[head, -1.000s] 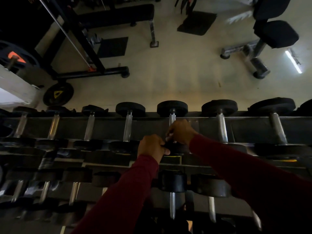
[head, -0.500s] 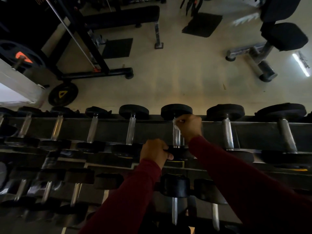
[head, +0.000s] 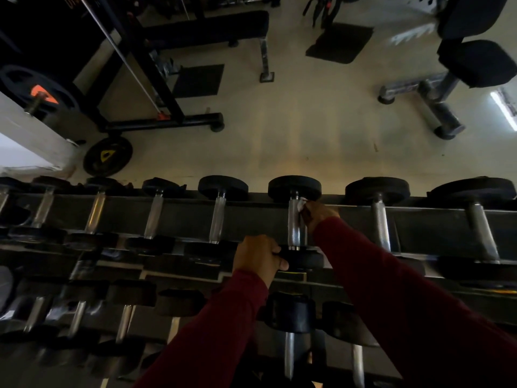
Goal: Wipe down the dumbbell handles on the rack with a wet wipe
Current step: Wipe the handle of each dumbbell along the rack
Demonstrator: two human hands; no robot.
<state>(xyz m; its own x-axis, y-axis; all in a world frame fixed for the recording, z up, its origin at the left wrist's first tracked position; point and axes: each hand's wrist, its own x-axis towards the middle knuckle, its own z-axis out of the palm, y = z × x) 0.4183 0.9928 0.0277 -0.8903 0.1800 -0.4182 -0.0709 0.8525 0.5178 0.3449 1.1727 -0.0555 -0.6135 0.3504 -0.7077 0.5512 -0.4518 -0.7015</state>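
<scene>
A dark rack (head: 257, 217) holds a top row of black-headed dumbbells with chrome handles. On the middle dumbbell (head: 295, 225), my right hand (head: 319, 212) presses a white wet wipe (head: 301, 204) against the far end of the handle, just below the far head. Closer to me, my left hand (head: 258, 257) grips the near black head of the same dumbbell. Both arms wear dark red sleeves.
More dumbbells (head: 379, 222) stand to both sides on the top tier and on a lower tier (head: 289, 320). Beyond the rack lie a pale floor, a flat bench (head: 207, 28), a weight plate (head: 107, 156) and a machine seat (head: 475, 64).
My right hand slid with the wipe from the near end of the handle up to its far end. My left hand stayed on the near head.
</scene>
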